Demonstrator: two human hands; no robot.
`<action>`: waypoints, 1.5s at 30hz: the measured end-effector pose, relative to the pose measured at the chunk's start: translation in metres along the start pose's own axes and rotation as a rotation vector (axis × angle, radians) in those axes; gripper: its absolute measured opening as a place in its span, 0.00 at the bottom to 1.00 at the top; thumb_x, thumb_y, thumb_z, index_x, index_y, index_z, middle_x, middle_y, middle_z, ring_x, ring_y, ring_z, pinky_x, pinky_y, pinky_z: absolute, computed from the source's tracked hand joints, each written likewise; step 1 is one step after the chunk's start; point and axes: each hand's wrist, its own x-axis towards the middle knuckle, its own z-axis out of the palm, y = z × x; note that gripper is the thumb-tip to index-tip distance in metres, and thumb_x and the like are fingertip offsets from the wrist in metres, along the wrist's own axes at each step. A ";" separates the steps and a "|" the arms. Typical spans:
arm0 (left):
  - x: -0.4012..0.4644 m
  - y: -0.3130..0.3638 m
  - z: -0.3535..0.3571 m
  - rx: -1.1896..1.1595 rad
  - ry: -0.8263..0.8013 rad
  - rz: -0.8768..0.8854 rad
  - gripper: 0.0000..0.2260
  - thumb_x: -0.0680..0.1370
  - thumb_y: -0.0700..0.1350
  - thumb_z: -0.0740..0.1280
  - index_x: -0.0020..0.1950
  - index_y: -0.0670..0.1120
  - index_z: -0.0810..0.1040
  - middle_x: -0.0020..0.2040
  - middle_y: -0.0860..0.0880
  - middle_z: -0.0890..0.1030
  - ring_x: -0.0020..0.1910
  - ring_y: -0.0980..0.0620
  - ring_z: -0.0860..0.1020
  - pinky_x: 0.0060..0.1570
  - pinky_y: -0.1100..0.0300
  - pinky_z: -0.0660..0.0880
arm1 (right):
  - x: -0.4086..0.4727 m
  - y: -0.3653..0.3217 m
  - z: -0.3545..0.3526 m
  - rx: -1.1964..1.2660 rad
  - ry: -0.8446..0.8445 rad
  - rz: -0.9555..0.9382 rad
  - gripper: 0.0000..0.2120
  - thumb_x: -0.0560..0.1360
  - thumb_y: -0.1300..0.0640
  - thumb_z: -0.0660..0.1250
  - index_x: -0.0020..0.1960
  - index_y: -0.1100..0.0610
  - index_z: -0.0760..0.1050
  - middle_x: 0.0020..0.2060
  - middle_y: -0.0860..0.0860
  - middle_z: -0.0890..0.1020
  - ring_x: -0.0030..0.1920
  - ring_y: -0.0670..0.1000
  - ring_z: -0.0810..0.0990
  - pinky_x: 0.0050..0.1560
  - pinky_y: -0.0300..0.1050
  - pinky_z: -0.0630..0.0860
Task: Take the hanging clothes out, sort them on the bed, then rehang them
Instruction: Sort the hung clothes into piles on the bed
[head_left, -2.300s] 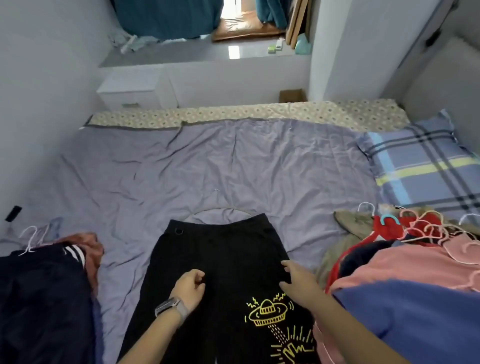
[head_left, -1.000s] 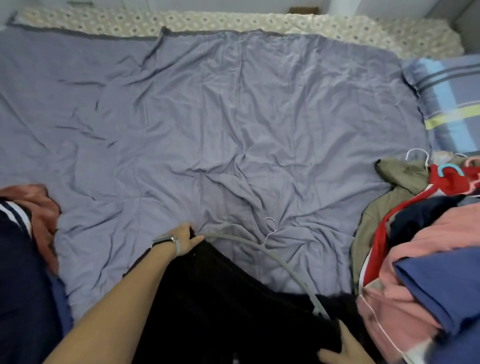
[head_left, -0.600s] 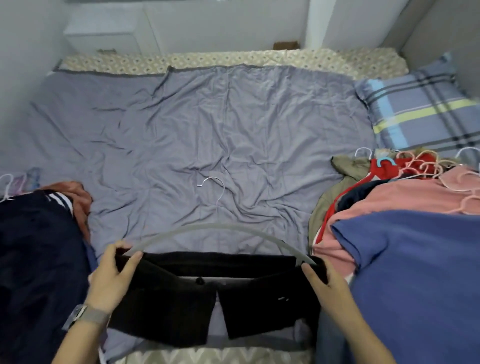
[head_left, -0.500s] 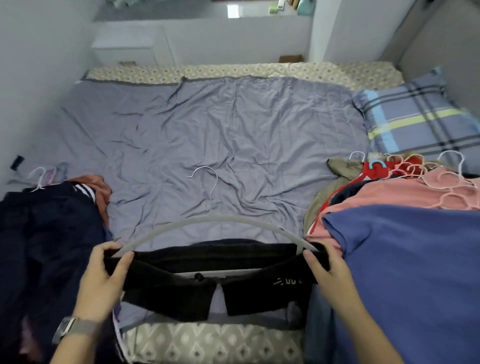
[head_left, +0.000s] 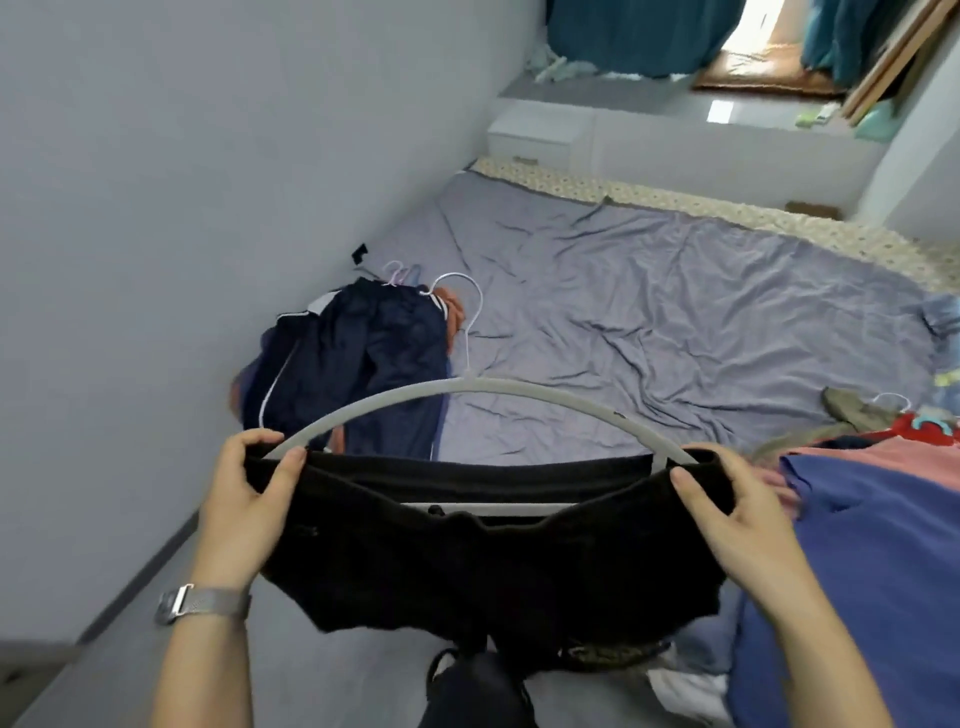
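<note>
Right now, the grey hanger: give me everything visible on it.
The grey hanger has a broad arched top that looks matte-coated, a thin white hook and a pale straight lower bar. Black trousers are folded over that bar and hang down. It is held up, off the bed; the left hand and right hand grip its two ends through the cloth.

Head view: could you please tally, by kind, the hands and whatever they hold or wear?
hands: 2, the left hand and the right hand, each gripping one end of the load
grey hanger: 1
black trousers, draped over the hanger: 1
wristwatch, on the left wrist: 1
Total: 5
</note>
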 end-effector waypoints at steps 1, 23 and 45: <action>0.004 -0.007 -0.017 0.004 0.028 -0.008 0.07 0.75 0.48 0.67 0.52 0.54 0.73 0.51 0.53 0.77 0.52 0.50 0.76 0.53 0.53 0.72 | 0.001 -0.010 0.015 -0.014 -0.026 -0.012 0.09 0.75 0.56 0.67 0.45 0.41 0.74 0.41 0.43 0.81 0.42 0.35 0.77 0.40 0.27 0.71; 0.316 -0.109 -0.100 0.085 -0.086 -0.036 0.07 0.75 0.46 0.68 0.46 0.57 0.72 0.45 0.54 0.78 0.44 0.50 0.76 0.47 0.55 0.71 | 0.173 -0.078 0.322 -0.003 0.002 0.114 0.08 0.77 0.61 0.63 0.40 0.54 0.75 0.34 0.46 0.78 0.35 0.42 0.75 0.35 0.30 0.68; 0.641 -0.132 0.119 0.376 -0.648 0.260 0.27 0.74 0.39 0.67 0.72 0.41 0.62 0.68 0.37 0.66 0.68 0.40 0.64 0.70 0.51 0.59 | 0.427 -0.095 0.518 -0.329 -0.004 0.239 0.29 0.77 0.56 0.64 0.74 0.61 0.59 0.70 0.57 0.67 0.72 0.55 0.64 0.72 0.42 0.56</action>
